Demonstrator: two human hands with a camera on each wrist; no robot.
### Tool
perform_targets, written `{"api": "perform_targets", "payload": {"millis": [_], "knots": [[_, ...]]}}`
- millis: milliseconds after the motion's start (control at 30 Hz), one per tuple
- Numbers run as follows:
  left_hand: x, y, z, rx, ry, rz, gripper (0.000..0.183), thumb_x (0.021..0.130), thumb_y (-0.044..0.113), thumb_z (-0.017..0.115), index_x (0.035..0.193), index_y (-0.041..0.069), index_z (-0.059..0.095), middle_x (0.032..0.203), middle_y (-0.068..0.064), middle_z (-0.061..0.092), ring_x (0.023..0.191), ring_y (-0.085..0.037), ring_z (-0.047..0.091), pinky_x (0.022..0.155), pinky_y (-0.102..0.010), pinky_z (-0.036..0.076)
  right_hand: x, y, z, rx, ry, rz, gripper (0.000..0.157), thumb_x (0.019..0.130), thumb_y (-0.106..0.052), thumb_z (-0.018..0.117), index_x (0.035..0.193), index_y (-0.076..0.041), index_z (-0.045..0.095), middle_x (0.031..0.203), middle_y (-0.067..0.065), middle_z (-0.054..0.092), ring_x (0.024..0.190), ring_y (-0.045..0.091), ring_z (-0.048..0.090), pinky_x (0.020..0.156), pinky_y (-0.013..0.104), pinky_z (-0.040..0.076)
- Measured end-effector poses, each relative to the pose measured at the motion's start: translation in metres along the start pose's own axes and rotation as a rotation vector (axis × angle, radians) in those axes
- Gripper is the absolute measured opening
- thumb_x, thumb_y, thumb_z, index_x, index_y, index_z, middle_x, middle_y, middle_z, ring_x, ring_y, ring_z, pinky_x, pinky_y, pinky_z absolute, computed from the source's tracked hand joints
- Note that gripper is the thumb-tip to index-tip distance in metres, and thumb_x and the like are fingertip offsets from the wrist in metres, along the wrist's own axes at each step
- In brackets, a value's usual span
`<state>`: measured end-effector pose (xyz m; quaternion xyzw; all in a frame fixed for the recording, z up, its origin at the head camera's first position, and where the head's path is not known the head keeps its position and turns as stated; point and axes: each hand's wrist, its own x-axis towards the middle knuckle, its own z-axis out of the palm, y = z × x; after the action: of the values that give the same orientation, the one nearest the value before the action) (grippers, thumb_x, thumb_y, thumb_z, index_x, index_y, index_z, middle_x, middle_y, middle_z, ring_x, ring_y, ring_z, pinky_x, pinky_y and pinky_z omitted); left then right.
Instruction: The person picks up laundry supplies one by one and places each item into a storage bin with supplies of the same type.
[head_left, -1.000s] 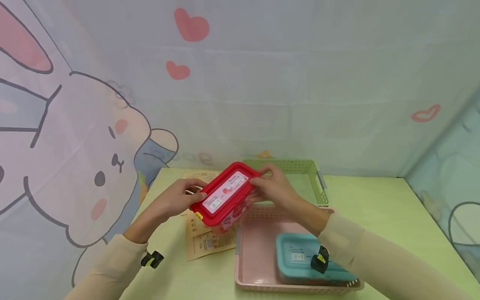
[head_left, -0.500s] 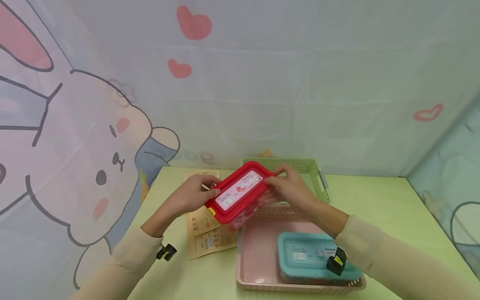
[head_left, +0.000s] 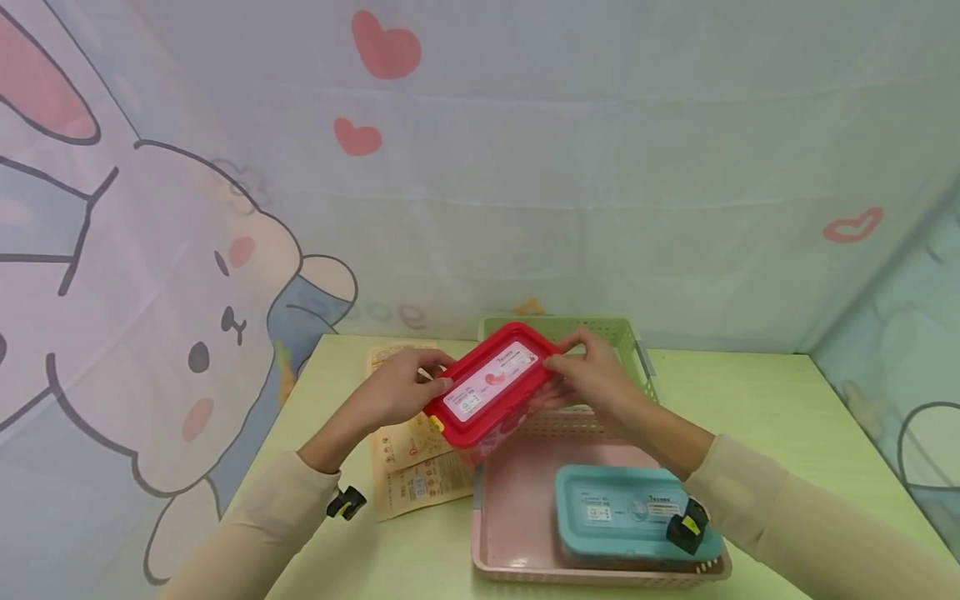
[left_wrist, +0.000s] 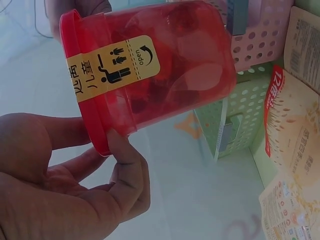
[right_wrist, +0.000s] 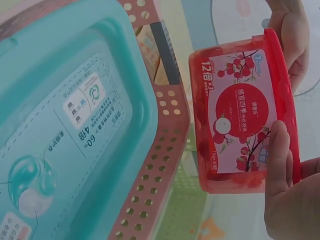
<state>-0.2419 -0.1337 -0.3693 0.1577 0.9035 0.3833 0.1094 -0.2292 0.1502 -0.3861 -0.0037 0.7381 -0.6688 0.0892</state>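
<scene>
A red lidded box of laundry pods is held up in the air, tilted, over the gap between the baskets and the paper packets. My left hand pinches the lid's rim at its near left end. With thumb on the lid and fingers beneath the edge, my right hand grips the far right end. The left wrist view shows the box's end with a yellow "open" sticker running across lid and side. In the right wrist view, the box's printed label with red berries faces the camera.
A pink basket at the front holds a teal lidded box under my right forearm. Behind it stands a green basket. Brown printed packets lie on the light green table, left of the baskets.
Both hands have carried the red box of laundry pods to the right, toward the baskets. Their hold on it looks the same. The teal box has stayed in place.
</scene>
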Motion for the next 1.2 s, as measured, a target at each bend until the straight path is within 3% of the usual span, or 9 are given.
{"api": "perform_targets", "payload": {"millis": [300,467,767,1200], "knots": [[0.005,0.004,0.006,0.033,0.013,-0.01,0.035,0.102,0.013,0.07,0.136,0.006,0.068,0.113,-0.011,0.068,0.094,-0.025,0.07,0.073,-0.035,0.063,-0.003,-0.009,-0.012,-0.105,-0.039,0.012,0.036,0.106,-0.016,0.063,0.13,0.002,0.043,0.099,0.023,0.076,0.081,0.036,0.079,0.076,0.045,0.065],[0.01,0.007,0.009,0.039,0.018,-0.01,0.036,0.102,0.014,0.071,0.137,0.008,0.069,0.114,-0.011,0.068,0.093,-0.024,0.07,0.071,-0.034,0.063,-0.005,-0.011,-0.02,-0.188,-0.043,-0.043,0.03,0.106,-0.016,0.062,0.125,0.001,0.046,0.099,0.025,0.075,0.074,0.033,0.078,0.073,0.043,0.065],[0.015,0.015,0.019,0.057,0.027,-0.006,0.037,0.102,0.015,0.071,0.139,0.009,0.067,0.112,-0.01,0.067,0.088,-0.021,0.07,0.067,-0.03,0.061,-0.009,-0.014,-0.029,-0.273,-0.004,-0.089,0.023,0.106,-0.015,0.06,0.116,0.001,0.047,0.084,0.027,0.072,0.059,0.03,0.072,0.065,0.04,0.065],[0.023,0.014,0.038,0.167,-0.055,0.078,0.027,0.107,0.011,0.061,0.134,0.012,0.057,0.097,-0.009,0.067,0.075,-0.018,0.067,0.063,-0.03,0.059,-0.019,-0.014,-0.035,-0.318,0.042,-0.123,0.02,0.103,-0.011,0.058,0.112,0.002,0.047,0.078,0.025,0.072,0.055,0.03,0.071,0.059,0.038,0.063]]}}
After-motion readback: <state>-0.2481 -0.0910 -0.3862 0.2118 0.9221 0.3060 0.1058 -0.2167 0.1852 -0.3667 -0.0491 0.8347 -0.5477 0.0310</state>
